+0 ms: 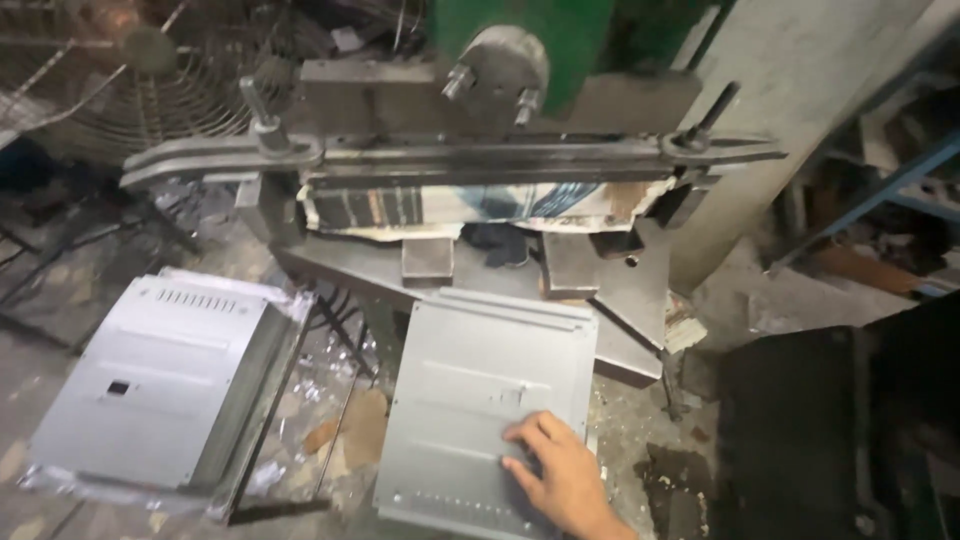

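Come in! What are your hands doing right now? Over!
Right hand flat on grey metal panel, fingers spread. Left hand out of view. Panel leans at press machine. Second panel lies left, apart.

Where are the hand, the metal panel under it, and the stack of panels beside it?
right hand (pixel 560 478), head view, back of the hand.
metal panel (pixel 470 370), head view, bare upper middle.
stack of panels (pixel 150 375), head view, top sheet's flat middle.

Dim, slightly blurred, dark right side
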